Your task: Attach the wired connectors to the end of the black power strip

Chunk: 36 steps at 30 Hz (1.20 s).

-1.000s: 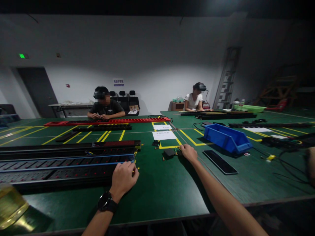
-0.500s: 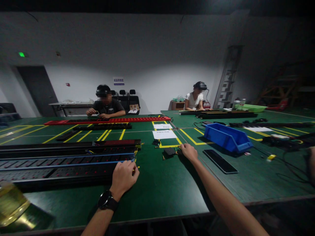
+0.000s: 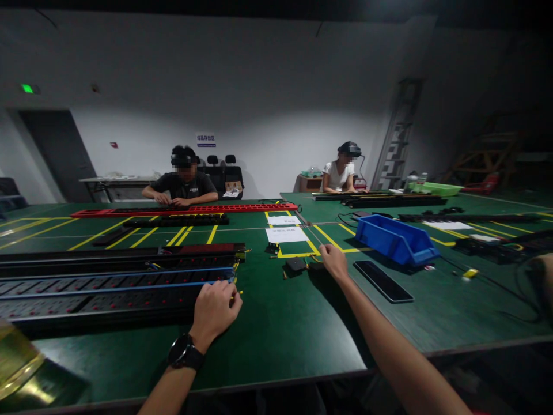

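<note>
My left hand (image 3: 216,308), a watch on its wrist, is closed at the near right end of a long black power strip (image 3: 129,300) dotted with red. A small yellow wire end (image 3: 241,292) pokes out just past its fingers; what they grip is hidden. Farther right, my right hand (image 3: 334,262) is closed with thumb and fingertips together, a little above the table. Left of it lies a flat black square module (image 3: 295,264) with a yellow-green wire (image 3: 315,259) running toward my fingertips. I cannot make out what those fingertips hold.
Right of my right hand are a phone (image 3: 382,280) and a blue bin (image 3: 395,239). A yellowish container (image 3: 17,363) stands at the left front. White papers (image 3: 285,234) and a long red rail (image 3: 185,210) lie farther back. Two people sit across the table.
My right hand has lifted slightly and drawn away from the black module. My left hand stays at the strip's end. The view has shifted a little.
</note>
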Available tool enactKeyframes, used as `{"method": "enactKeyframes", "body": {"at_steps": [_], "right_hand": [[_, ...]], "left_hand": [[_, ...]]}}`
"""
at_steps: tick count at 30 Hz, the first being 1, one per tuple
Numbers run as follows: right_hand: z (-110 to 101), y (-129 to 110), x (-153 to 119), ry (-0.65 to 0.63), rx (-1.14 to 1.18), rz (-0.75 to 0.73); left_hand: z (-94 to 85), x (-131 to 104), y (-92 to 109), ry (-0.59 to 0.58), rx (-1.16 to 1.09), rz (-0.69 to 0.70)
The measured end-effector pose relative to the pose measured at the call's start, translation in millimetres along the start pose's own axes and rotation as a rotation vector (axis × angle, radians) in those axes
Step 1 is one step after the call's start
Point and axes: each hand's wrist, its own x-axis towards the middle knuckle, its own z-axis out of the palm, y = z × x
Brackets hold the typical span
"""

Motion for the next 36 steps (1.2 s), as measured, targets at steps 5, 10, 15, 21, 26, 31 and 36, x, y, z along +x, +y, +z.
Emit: {"method": "enactKeyframes", "body": {"at_steps": [5,10,15,21,26,31,36], "right_hand": [[-5.9,-26.6,-17.0,-0.021,-0.085,-0.201],[-2.7,-42.7,-33.5,-0.157,-0.179,-0.388],[3.4,-42.8,-40.7,-0.223,-0.184,-0.489],[3.5,-49.0,-45.2,-0.185,-0.253,-0.53],[4.0,-53.9,-48.4,-0.156,-0.216,-0.54],[2.0,-52.6,-41.5,-0.092,-0.078,-0.432],[4.4,-42.7,-20.1,-0.01,0.487,-0.093]], "left_hand": [[-1.3,-0.3,0.7,-0.005,0.01,0.003],[-0.8,-0.8,0.0,-0.002,0.011,0.005],[-0.1,-0.6,-0.8,-0.011,0.014,0.006],[-1.0,0.3,-1.2,-0.013,0.009,0.004],[-0.9,0.8,-1.8,-0.009,0.006,0.007],[-0.1,0.3,-2.3,-0.002,0.003,0.011],[-0.8,0.2,-2.1,0.003,-0.003,0.014]]}}
